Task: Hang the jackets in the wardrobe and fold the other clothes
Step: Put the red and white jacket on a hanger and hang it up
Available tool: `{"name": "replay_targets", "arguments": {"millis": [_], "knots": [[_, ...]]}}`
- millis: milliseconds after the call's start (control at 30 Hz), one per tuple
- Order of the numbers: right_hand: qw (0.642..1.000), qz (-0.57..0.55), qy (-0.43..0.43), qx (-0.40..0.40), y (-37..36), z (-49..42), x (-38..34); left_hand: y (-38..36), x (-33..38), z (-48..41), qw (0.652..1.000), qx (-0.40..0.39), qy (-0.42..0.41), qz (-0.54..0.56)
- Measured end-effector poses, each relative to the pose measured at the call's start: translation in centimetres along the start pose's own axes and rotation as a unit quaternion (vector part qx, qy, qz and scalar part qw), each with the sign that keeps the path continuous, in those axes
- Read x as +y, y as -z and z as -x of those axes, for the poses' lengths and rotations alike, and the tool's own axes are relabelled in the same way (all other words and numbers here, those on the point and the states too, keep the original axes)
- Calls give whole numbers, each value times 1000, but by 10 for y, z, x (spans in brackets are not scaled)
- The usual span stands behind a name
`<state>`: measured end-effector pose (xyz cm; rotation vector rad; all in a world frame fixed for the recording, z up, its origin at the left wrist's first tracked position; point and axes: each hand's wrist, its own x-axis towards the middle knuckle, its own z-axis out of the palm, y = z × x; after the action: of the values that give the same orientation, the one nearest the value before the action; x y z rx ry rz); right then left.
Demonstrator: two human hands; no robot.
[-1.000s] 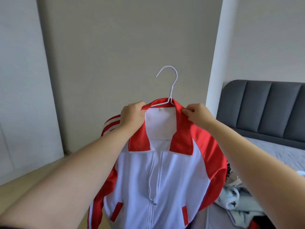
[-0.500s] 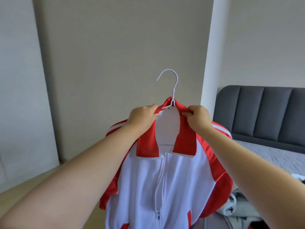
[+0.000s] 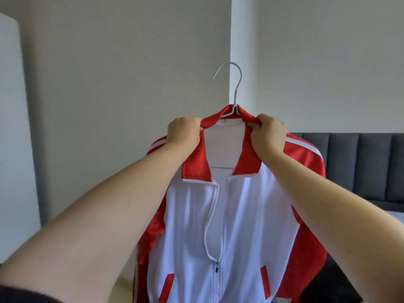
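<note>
Left hand (image 3: 184, 133): fingers curled, gripping the left collar edge of the jacket (image 3: 229, 226). Right hand (image 3: 268, 136): fingers clenched on the right collar edge. Jacket red and white, held up in the air at arm's length, front facing the person, zip partly open from the top. It sits on a white wire hanger (image 3: 231, 88); hook free above the collar, catching on nothing. Behind: pale wall (image 3: 122, 73), its corner in line with the hook. Dark grey padded headboard (image 3: 360, 167) at right.
</note>
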<state>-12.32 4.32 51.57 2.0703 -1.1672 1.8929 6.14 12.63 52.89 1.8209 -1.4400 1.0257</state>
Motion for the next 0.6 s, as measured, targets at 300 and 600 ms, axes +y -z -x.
{"name": "replay_targets", "arguments": {"millis": [300, 600], "knots": [[988, 114, 84, 66, 82, -17, 24, 17, 66, 7, 996, 66, -34, 49], [965, 231, 54, -112, 57, 39, 145, -103, 127, 63, 995, -83, -53, -2]]}}
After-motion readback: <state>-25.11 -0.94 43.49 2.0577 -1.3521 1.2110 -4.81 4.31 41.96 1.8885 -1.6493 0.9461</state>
